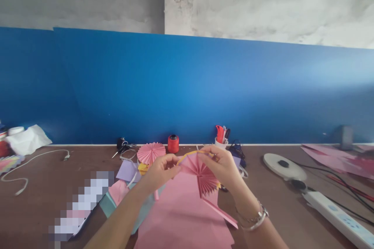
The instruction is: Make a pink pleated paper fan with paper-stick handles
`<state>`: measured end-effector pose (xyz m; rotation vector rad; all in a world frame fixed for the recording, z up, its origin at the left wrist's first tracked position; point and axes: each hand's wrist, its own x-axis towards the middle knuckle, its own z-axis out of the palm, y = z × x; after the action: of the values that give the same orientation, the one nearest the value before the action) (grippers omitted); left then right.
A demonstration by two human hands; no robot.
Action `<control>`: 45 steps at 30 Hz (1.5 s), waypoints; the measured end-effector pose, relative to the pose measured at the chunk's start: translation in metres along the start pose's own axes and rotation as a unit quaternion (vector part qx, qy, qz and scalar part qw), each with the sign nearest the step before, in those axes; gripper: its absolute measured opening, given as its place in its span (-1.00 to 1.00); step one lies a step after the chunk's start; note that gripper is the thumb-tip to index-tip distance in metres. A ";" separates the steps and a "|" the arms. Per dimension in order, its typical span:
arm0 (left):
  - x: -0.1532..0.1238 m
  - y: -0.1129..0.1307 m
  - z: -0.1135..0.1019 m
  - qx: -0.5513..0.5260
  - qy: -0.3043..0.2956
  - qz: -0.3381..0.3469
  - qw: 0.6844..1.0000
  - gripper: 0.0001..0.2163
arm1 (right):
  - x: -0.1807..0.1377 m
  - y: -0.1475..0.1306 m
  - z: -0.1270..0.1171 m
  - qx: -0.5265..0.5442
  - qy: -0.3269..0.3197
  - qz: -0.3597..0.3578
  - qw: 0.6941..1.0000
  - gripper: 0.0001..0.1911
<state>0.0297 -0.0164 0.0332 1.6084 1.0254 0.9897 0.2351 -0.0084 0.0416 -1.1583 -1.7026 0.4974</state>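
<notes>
A pleated pink paper fan (208,181) with a yellow strip along its upper edge is held up between both hands. My left hand (166,169) pinches its left end. My right hand (220,163) has its fingers closed on the upper right part, and a bracelet circles that wrist. Pink paper sheets (184,218) lie below the fan, with a narrow folded pink strip (220,212) on them at the right. Behind my left hand stands another pleated pink paper fan (151,152).
A red spool (173,144), keys (124,146) and a white pen cup (221,143) line the blue partition (175,85). Purple paper (127,170) lies left of my hands. On the right are a round white heating base (271,159), a power strip (341,218) and cables.
</notes>
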 end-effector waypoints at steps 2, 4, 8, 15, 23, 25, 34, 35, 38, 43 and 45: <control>-0.003 0.004 0.000 0.041 0.004 0.016 0.999 -0.81 | -0.001 -0.004 0.002 -0.029 -0.013 -0.020 0.999 -0.84; -0.006 0.007 0.004 0.049 0.017 0.035 0.998 -0.71 | -0.003 -0.010 0.005 -0.054 -0.038 -0.047 0.997 -0.85; -0.007 0.006 0.013 0.025 0.061 0.024 0.998 -0.87 | -0.007 -0.021 0.008 -0.045 -0.062 -0.067 0.995 -0.81; 0.003 -0.004 0.002 -0.167 0.127 0.012 0.978 -0.74 | 0.001 0.004 -0.004 0.071 -0.047 0.054 0.995 -0.54; -0.004 0.008 0.004 -0.112 0.136 0.053 0.983 -0.54 | -0.001 -0.007 -0.002 0.056 -0.056 0.059 0.995 -0.64; -0.008 0.012 0.007 -0.077 0.127 0.061 0.987 -0.55 | -0.005 -0.017 -0.002 0.035 -0.068 0.036 0.996 -0.65; -0.006 0.011 0.005 -0.144 0.215 0.044 0.965 -0.75 | -0.007 -0.022 0.004 0.165 -0.041 0.096 0.981 -0.71; -0.005 0.009 0.006 -0.176 0.215 0.025 0.960 -0.72 | -0.006 -0.020 0.005 0.194 -0.032 0.113 0.974 -0.71; -0.002 0.004 0.008 -0.259 0.216 -0.021 0.941 -0.68 | -0.004 -0.015 0.011 0.242 -0.021 0.150 0.958 -0.72; 0.001 -0.003 0.009 -0.336 0.155 -0.072 0.926 -0.74 | -0.004 -0.011 0.013 0.242 -0.015 0.161 0.957 -0.71; 0.001 -0.003 0.006 -0.309 0.098 -0.062 0.944 -0.75 | -0.003 -0.009 0.012 0.233 -0.029 0.147 0.961 -0.71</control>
<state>0.0351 -0.0168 0.0287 0.9330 0.8171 1.2490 0.2208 -0.0126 0.0415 -1.0526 -1.3597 1.0630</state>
